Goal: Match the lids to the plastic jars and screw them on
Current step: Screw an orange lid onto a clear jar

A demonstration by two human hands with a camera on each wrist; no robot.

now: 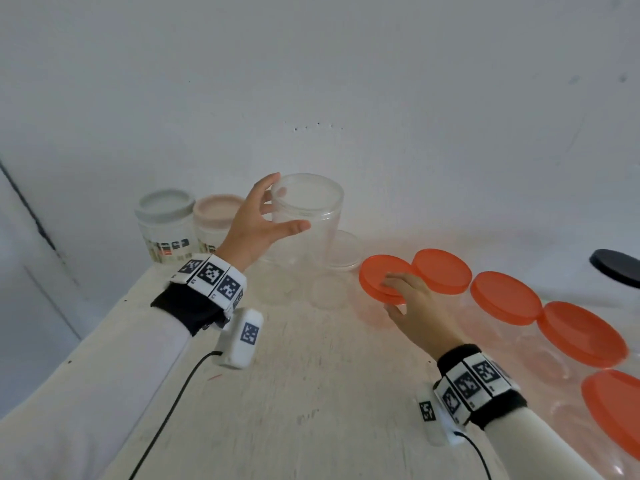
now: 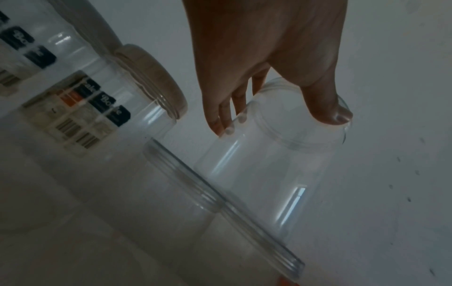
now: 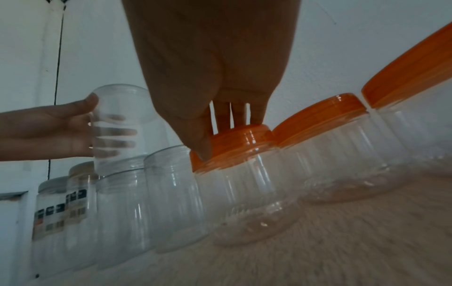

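Note:
My left hand [image 1: 273, 209] grips a clear, lidless jar [image 1: 308, 216] near its threaded neck and holds it upright above the table. The thumb is on one side and the fingers [image 2: 225, 125] on the other side of this jar [image 2: 269, 164]. My right hand [image 1: 391, 294] grips the rim of an orange lid [image 1: 381, 277] that sits on a clear jar [image 3: 244, 203]. In the right wrist view my right hand [image 3: 229, 137] has its thumb and fingers around that lid [image 3: 239, 147], and my left hand [image 3: 107, 123] shows with the raised jar [image 3: 122, 125].
Several more jars with orange lids [image 1: 443, 270] run in a row to the right. Lidless clear jars [image 1: 325, 289] stand under the raised jar. A grey-lidded jar [image 1: 164, 230] and a pink-lidded jar [image 1: 214, 220] stand back left by the wall. A black lid [image 1: 616, 268] is far right.

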